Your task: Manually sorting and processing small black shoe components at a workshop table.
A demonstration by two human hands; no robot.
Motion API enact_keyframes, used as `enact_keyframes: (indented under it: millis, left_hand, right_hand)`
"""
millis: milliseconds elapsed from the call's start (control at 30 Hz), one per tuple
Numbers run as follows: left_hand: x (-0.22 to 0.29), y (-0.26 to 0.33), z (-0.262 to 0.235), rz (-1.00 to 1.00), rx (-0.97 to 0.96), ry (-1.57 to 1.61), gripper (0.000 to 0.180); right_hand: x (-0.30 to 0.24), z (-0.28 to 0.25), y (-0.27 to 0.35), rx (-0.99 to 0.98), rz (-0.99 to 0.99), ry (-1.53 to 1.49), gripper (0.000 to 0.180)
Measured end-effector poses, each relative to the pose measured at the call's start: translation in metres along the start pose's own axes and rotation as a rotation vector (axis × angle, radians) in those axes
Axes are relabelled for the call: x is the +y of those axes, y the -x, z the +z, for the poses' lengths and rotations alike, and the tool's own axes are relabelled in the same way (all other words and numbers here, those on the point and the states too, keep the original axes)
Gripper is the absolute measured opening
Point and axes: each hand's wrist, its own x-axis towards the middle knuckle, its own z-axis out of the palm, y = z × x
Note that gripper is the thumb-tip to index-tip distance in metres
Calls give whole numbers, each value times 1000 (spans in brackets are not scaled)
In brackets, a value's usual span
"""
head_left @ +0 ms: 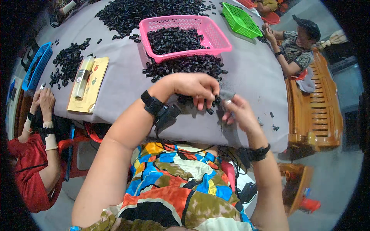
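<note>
My left hand (198,88) is bent over the table's near edge, its fingertips pinched on a small black cylindrical part (217,101). Close beside it, my right hand (241,111) is closed on a grey thing (226,94), smeared by motion, so its kind cannot be made out. The grey thing reaches to the black part at my left fingertips. Under my left hand lie a few more black parts (210,111). Just beyond my hands is a heap of the same parts (189,66), against a pink plastic basket (225,47) partly filled with them.
A large black heap (150,13) spreads across the far table. At left are a yellow booklet (94,96) with a clear tube (82,79) on it, and a blue basket (48,52). A green basket (243,23) stands far right. People sit at both sides; a wooden bench (320,104) is at right.
</note>
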Motion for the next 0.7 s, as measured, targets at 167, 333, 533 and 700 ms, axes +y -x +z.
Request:
enact_keyframes:
  millis: [167,333,533,700]
  left_hand:
    - [-18,-14,17,-82,-135,-134,18]
    - [-21,-12,-1,35,96,-139,15]
    - [-3,3,-17,82,351,-137,11]
    - [-2,2,-26,220,611,-1,13]
  right_hand:
    - [16,33,-12,95,-24,-77,23]
    - [11,40,-45,81,-193,-221,19]
    - [-20,51,-75,28,-262,-263,23]
    - [-42,48,-85,59,-314,-230,24]
